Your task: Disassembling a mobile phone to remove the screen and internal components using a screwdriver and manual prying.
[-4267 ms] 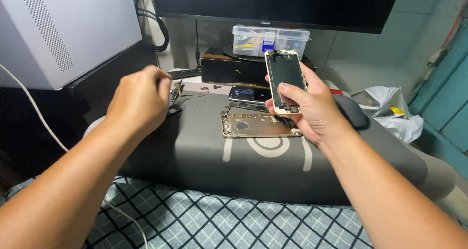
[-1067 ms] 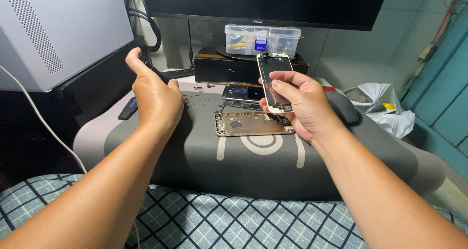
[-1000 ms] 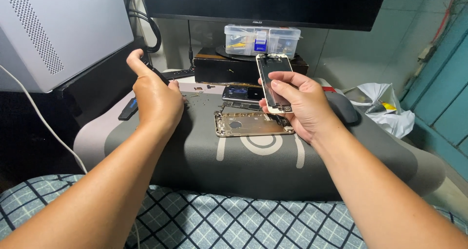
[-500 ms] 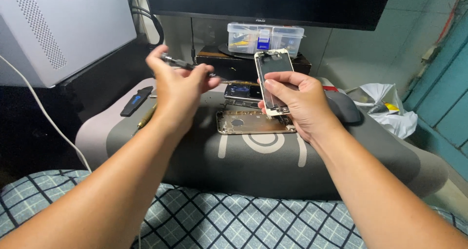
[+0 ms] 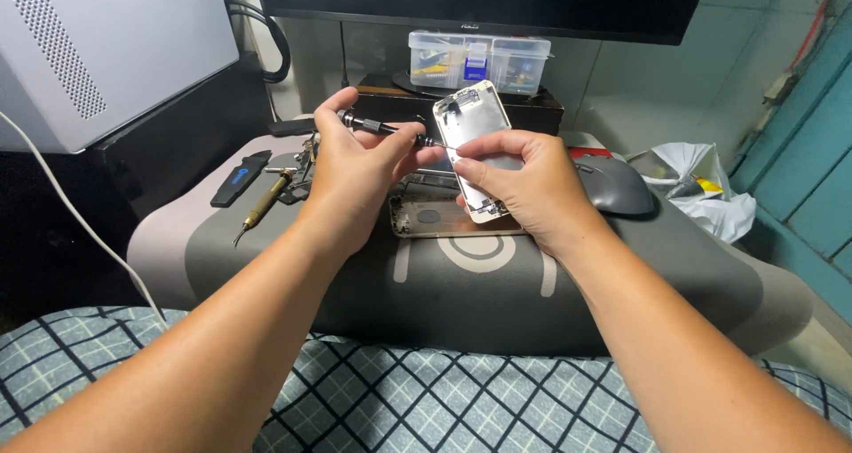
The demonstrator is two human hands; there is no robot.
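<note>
A: Where's the phone screen panel?

B: Up off the mat, in the right hand, tilted, metal backing toward the camera. Fingers wrapped round its long edges, thumb across the front. Left hand pinches a slim black screwdriver, tip right at the panel's left edge.

A: Room to move?

B: Tight at the back: dark box w/ a clear plastic parts case just behind, monitor above. Gray mouse near the right hand. More open on the left; a brass-handled driver and a black-blue pry tool lie there.

A: Surfaces?

B: Gray padded mat, soft, rounded edges. Gold phone shell lies flat on it under the hands, open side up. Checked cloth in front.
</note>
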